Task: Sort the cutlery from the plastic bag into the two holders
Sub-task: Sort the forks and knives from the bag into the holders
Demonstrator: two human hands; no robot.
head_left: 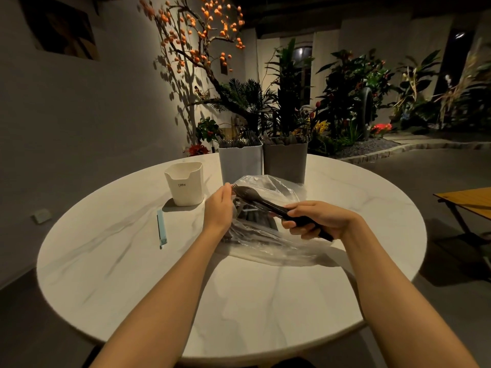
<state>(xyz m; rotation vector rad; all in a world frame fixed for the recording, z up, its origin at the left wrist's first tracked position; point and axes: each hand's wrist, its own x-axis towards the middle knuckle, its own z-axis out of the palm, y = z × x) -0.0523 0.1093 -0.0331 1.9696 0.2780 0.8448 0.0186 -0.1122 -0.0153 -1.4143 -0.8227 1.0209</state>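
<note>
**Fork bundle mid-air, sorting not done**

Right hand [313,219] grips black forks [265,204] by the handles above the plastic bag [268,245]; left hand [219,205] pinches the tine end. Risk: loose bundle fans and drops onto the worktop [252,301]; dark matching pieces easily land in the wrong holder. White holder [240,163] and grey holder [285,159] behind already look stocked.

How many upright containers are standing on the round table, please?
3: a light grey holder and a darker grey holder side by side at the far edge, both holding cutlery, and a cream container to their left. None seem hidden.
</note>
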